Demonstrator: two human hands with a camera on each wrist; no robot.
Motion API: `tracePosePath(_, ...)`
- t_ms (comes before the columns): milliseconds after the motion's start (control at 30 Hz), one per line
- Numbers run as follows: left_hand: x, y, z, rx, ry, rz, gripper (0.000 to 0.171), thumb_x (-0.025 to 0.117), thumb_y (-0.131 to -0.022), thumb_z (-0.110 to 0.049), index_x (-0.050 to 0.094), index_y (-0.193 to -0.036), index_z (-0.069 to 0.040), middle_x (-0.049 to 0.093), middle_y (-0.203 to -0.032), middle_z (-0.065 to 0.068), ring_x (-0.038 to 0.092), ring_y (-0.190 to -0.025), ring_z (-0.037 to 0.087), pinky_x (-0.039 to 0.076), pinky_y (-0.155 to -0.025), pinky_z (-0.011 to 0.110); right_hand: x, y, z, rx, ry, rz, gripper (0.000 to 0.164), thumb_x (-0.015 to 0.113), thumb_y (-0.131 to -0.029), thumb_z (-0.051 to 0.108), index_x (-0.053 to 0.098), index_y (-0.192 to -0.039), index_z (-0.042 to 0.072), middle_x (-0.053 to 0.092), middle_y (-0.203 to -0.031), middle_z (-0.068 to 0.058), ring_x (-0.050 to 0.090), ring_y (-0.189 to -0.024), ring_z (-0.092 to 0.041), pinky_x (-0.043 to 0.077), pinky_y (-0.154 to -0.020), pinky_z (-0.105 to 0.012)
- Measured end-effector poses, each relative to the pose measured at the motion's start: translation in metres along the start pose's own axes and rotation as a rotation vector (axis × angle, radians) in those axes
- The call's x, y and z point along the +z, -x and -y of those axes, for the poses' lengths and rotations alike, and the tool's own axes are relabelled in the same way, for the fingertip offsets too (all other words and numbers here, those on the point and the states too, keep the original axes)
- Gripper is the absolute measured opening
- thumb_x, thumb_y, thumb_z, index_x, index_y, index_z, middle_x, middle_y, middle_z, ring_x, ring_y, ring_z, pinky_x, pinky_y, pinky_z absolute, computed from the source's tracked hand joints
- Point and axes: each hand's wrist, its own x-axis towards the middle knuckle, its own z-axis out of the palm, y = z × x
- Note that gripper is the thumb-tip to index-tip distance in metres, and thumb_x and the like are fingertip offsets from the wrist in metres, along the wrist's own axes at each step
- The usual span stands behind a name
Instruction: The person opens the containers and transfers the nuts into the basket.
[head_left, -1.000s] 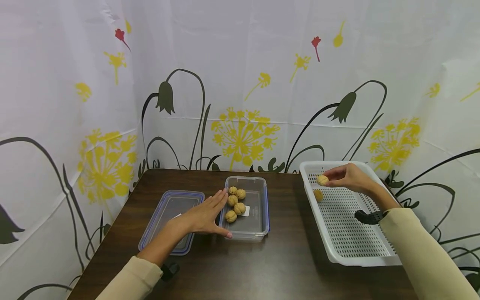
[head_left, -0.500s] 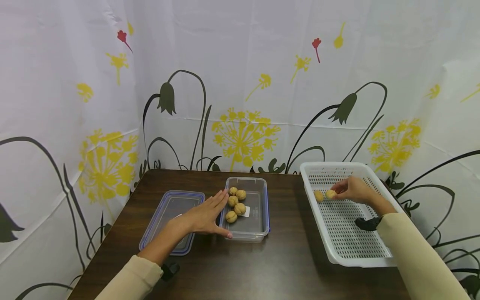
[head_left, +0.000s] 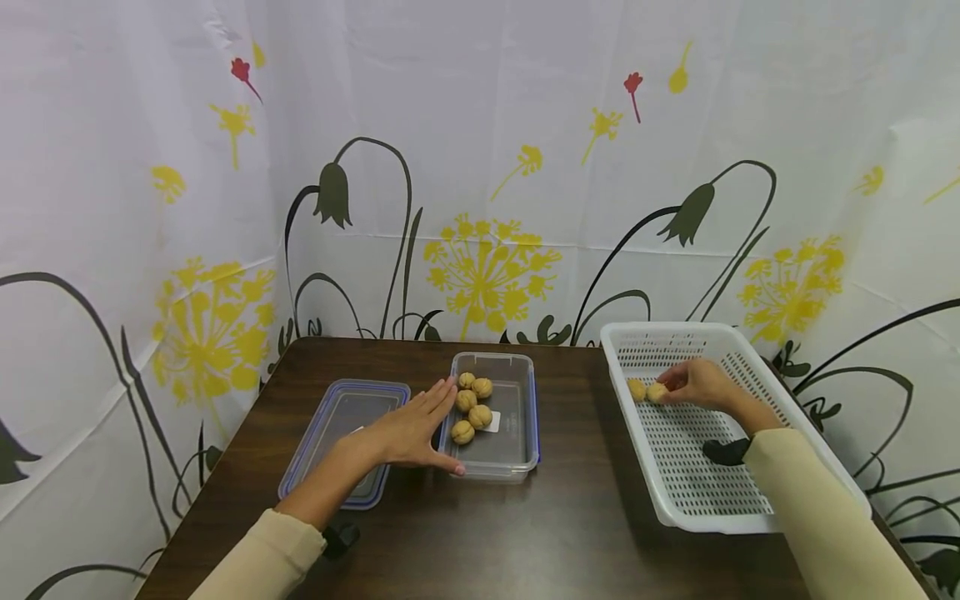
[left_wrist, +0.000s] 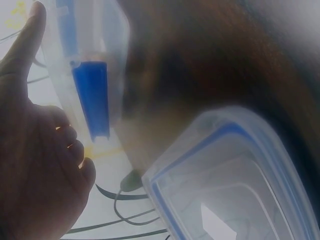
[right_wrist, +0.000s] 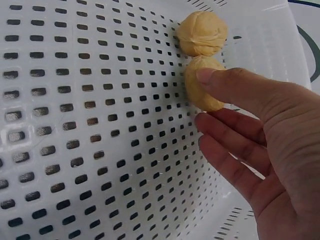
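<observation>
My right hand [head_left: 701,385] pinches a walnut [right_wrist: 202,90] low inside the white perforated basket [head_left: 660,512]. Right beside it, a second walnut [right_wrist: 202,32] lies near the basket's left wall, and the two appear to touch. My left hand [head_left: 408,431] is spread with straight fingers against the left side of a clear plastic container [head_left: 513,462]. Several walnuts [head_left: 480,417] sit along the left half of that container. In the left wrist view a blue clip [left_wrist: 92,100] shows on the container's side, close to my left fingers.
A clear lid with a blue seal [head_left: 337,417] lies on the dark wooden table [head_left: 570,533], partly under my left forearm. Behind the table hangs a white curtain [head_left: 480,108] with printed flowers. A white label [head_left: 492,422] shows in the container.
My right hand has lowered the walnut from above the basket to its floor, then moved it slightly left against the other walnut. My left hand has stayed put.
</observation>
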Motion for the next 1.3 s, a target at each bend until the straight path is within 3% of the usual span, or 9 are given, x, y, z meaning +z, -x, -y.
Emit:
tracePosePath(133, 0.0, 0.0, 0.0, 0.0, -0.002, 0.003, 0.128, 0.077, -0.086, -0.068, 0.01, -0.167, 0.005, 0.0, -0.176, 0.022, 0.005, -0.164, 0.037, 0.014, -0.131, 0.055, -0.004, 0.001, 0.006, 0.015, -0.015, -0.009, 0.045, 0.093, -0.082, 0.022, 0.077, -0.111, -0.007, 0.08, -0.1, -0.017, 0.076, -0.092, -0.03, 0.062, -0.079, -0.041)
tracePosePath(333, -0.001, 0.0, 0.0, -0.003, -0.006, 0.003, 0.128, 0.077, -0.086, -0.068, 0.011, -0.167, 0.005, 0.001, -0.176, 0.022, 0.006, -0.164, 0.037, 0.014, -0.131, 0.055, -0.015, 0.002, 0.018, -0.021, 0.005, -0.089, 0.042, 0.09, -0.086, 0.022, 0.077, -0.114, -0.007, 0.08, -0.103, -0.019, 0.076, -0.096, -0.037, 0.062, -0.08, -0.047)
tracePosePath(533, 0.0, -0.001, 0.001, 0.005, -0.014, -0.002, 0.128, 0.078, -0.085, -0.069, 0.012, -0.167, 0.006, 0.003, -0.176, 0.023, 0.007, -0.164, 0.038, 0.016, -0.131, 0.056, -0.023, 0.0, 0.032, -0.047, -0.071, -0.176, 0.041, 0.087, -0.09, 0.018, 0.075, -0.118, -0.008, 0.079, -0.106, -0.021, 0.077, -0.097, -0.037, 0.063, -0.078, -0.035)
tracePosePath(667, 0.002, 0.0, 0.001, 0.011, -0.016, -0.007, 0.129, 0.077, -0.085, -0.069, 0.012, -0.166, 0.007, 0.004, -0.176, 0.024, 0.007, -0.164, 0.039, 0.016, -0.13, 0.057, -0.026, -0.003, 0.047, -0.081, -0.14, -0.185, 0.04, 0.086, -0.091, 0.016, 0.074, -0.121, -0.008, 0.078, -0.109, -0.022, 0.077, -0.097, -0.036, 0.061, -0.076, -0.024)
tracePosePath(867, 0.0, -0.002, 0.001, 0.011, -0.036, -0.013, 0.129, 0.077, -0.085, -0.07, 0.012, -0.167, 0.006, 0.004, -0.176, 0.023, 0.005, -0.164, 0.038, 0.015, -0.131, 0.056, -0.027, -0.012, 0.075, -0.174, -0.224, -0.192, 0.038, 0.085, -0.091, 0.01, 0.073, -0.121, -0.009, 0.076, -0.113, -0.027, 0.077, -0.097, -0.035, 0.061, -0.077, -0.019)
tracePosePath(1033, -0.001, -0.003, -0.001, 0.017, -0.038, -0.01, 0.129, 0.077, -0.085, -0.07, 0.013, -0.167, 0.006, 0.005, -0.176, 0.024, 0.006, -0.164, 0.039, 0.015, -0.131, 0.057, -0.026, -0.019, 0.101, -0.249, -0.232, -0.173, 0.036, 0.086, -0.089, 0.008, 0.075, -0.12, -0.006, 0.077, -0.114, -0.023, 0.078, -0.097, -0.032, 0.061, -0.079, -0.023)
tracePosePath(1300, -0.001, 0.0, -0.002, 0.021, -0.034, -0.007, 0.128, 0.078, -0.085, -0.068, 0.014, -0.166, 0.007, 0.005, -0.176, 0.024, 0.007, -0.163, 0.04, 0.016, -0.13, 0.057, -0.016, -0.03, 0.138, -0.344, -0.206, -0.099, 0.038, 0.089, -0.087, 0.011, 0.077, -0.121, 0.0, 0.079, -0.113, -0.013, 0.076, -0.102, -0.033, 0.063, -0.091, -0.044)
